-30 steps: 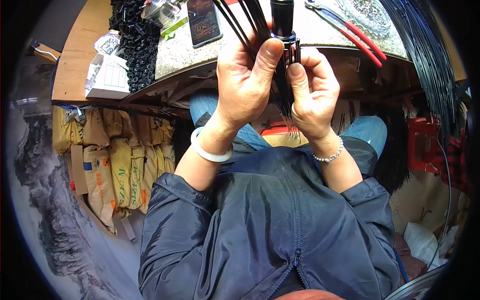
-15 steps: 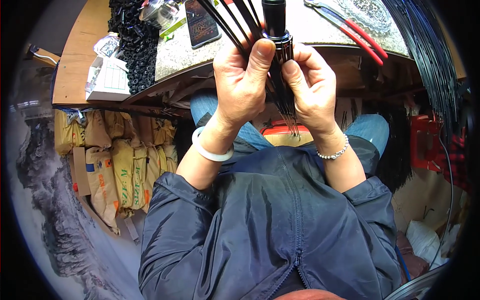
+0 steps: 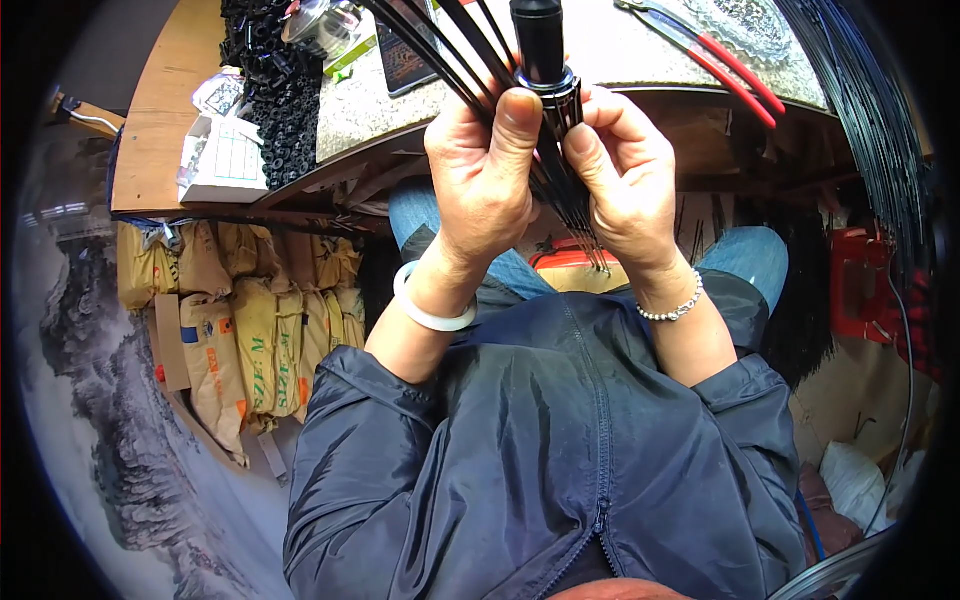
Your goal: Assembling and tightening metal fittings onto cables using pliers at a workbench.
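1. Black and glossy, an upright cylinder with a ringed collar (image 3: 541, 45) stands between the person's two hands, which are raised in front of the near table edge.
2. Many thin, straight black rods (image 3: 570, 200) run slantwise past the collar: some fan out toward the upper left, and the rest gather below into a narrow bunch with fine tips.
3. The left hand (image 3: 485, 185) is clamped on these rods, its thumb pressed just beside the collar; its other fingers are mostly hidden behind.
4. The right hand (image 3: 630, 185) pinches rods just under the collar's right side, thumb and forefinger drawn together; the exact contact is partly hidden.
5. A smooth white bangle (image 3: 425, 317) circles the left wrist, and a silvery beaded bracelet (image 3: 672, 314) the right.
6. On the speckled pale tabletop (image 3: 355, 115) lie red-handled metal pliers (image 3: 744, 72), a dark-screened phone (image 3: 400, 65) and a clear patterned dish (image 3: 742, 28).
7. To the left, a heap of small black parts (image 3: 265, 90) sits beside a white cardboard box (image 3: 226, 165).
8. A long dark bundle of thin strands (image 3: 868, 110) hangs over the table's right side.
9. Printed tan and yellow sacks (image 3: 215, 355) stand below, at left.
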Motion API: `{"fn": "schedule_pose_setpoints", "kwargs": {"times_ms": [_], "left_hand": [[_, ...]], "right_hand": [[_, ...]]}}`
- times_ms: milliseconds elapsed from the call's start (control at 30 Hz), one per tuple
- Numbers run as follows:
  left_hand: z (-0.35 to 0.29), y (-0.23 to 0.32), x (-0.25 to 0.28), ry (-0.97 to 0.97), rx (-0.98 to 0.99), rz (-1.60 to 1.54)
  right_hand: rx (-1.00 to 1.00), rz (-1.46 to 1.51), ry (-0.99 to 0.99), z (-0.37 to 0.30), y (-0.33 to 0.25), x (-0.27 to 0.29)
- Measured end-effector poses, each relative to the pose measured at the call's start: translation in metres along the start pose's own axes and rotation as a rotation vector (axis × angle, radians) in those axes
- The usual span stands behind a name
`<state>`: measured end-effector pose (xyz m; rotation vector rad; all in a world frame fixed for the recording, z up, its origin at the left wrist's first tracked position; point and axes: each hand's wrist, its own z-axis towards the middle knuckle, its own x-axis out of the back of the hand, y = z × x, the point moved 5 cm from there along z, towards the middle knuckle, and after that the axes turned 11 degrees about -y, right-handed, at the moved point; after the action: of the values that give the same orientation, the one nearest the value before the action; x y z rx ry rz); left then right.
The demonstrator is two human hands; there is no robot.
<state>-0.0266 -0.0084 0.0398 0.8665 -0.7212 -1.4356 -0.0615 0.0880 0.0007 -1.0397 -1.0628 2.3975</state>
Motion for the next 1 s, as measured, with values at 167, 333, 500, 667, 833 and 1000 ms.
{"fn": "schedule_pose_setpoints", "kwargs": {"times_ms": [167, 333, 500, 667, 833, 1000], "left_hand": [[0.002, -0.003, -0.002, -0.019, 0.001, 0.0], [0.001, -0.004, -0.001, 0.04, -0.006, -0.017], [0.001, -0.002, -0.001, 0.013, -0.033, -0.029], [-0.003, -0.003, 0.001, 0.01, -0.002, -0.035], [-0.003, -0.007, 0.003, 0.031, -0.004, -0.101], [-0.001, -0.008, 0.001, 0.078, -0.012, -0.139]], "right_hand": [[0.005, -0.014, 0.01, 0.0, 0.0, 0.0], [-0.025, 0.051, 0.032, 0.001, 0.001, 0.0], [0.061, 0.12, 0.018, 0.005, -0.003, -0.003], [-0.11, 0.153, 0.032, 0.005, 0.003, 0.004], [-0.035, 0.184, 0.019, 0.004, 0.003, 0.002], [-0.041, 0.164, -0.074, 0.003, 0.007, 0.005]]}}
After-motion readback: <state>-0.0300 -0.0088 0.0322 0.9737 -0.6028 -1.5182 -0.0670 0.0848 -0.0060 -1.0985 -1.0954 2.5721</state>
